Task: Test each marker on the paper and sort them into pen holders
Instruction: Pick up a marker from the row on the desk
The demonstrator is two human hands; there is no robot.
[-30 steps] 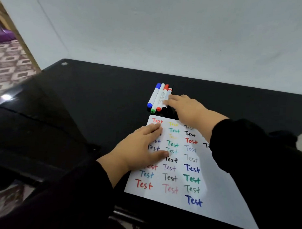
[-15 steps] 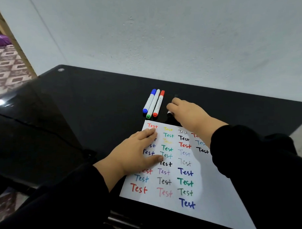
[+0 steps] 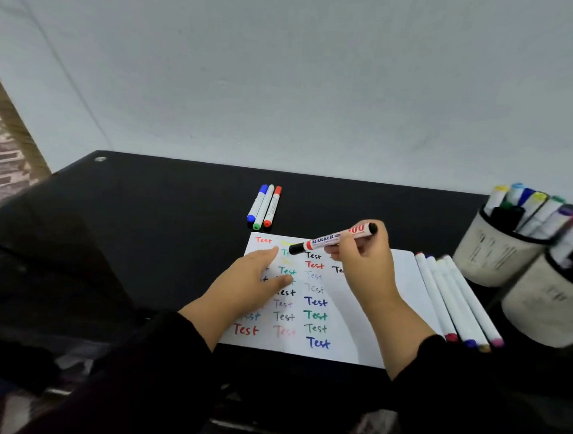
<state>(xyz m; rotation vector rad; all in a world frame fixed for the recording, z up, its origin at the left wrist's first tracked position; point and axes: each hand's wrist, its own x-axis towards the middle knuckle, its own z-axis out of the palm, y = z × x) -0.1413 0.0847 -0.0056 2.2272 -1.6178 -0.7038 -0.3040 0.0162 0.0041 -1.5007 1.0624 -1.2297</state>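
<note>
1. Paper (image 3: 389,305) lies on the black table (image 3: 148,228), covered with coloured "Test" words.
2. My left hand (image 3: 250,280) lies flat on it, fingers straight.
3. My right hand (image 3: 364,261) grips a capped marker (image 3: 333,238) above the paper's far edge.
4. Three markers (image 3: 264,207) lie beyond the paper; four (image 3: 454,300) lie to its right.
5. I see two holders (image 3: 498,253) at far right, with markers in them.

paper (image 3: 382,317): "Test" handwritten repeatedly in columns, in red, green, black, blue and faint grey/pink. black marker (image 3: 333,239), at 12 o'clock over the paper: barrel reads "MARKER", then digits ending "00". Pen-holder print at 3 o'clock unreadable.
</note>
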